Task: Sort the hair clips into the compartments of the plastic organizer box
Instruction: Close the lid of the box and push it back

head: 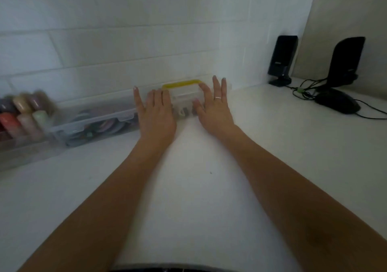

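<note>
Left hand and right hand, fingers spread flat, touch ends of clear yellow-handled organizer box on table by wall

White desk with organizer box, clear bins, speakers, mouse.

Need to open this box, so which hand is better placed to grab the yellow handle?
Probably the right hand: its fingers already lie at the yellow handle's right end on the clear box. The left hand sits lower.

Both hands cover the organizer box ends — its contents blur; left-edge bottles smear.
</note>
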The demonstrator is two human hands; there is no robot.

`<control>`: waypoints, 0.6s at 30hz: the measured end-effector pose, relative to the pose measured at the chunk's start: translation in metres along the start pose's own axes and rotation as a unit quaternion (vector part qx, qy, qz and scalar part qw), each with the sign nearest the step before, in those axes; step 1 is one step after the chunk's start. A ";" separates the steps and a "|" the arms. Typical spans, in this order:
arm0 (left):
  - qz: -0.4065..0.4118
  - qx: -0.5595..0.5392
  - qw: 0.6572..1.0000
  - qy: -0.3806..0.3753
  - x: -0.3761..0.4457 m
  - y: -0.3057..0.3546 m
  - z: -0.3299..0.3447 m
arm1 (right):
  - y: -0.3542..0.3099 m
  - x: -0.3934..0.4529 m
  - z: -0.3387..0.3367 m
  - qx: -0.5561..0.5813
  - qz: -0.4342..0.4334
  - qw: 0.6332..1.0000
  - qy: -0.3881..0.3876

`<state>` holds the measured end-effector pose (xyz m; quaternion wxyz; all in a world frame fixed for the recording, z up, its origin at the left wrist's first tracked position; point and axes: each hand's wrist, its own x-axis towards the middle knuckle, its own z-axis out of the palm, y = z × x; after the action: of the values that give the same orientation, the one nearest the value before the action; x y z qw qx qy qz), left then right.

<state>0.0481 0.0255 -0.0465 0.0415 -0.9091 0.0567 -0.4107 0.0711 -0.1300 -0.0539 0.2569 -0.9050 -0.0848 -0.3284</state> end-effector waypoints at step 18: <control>-0.050 -0.050 0.997 -0.016 0.002 -0.011 0.003 | 0.008 0.018 -0.019 0.244 0.160 0.956 -0.029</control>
<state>0.0522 0.0364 -0.0460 -0.0233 -0.9180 0.0309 -0.3948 0.0771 -0.1469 -0.0331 0.5164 -0.8257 -0.0233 -0.2260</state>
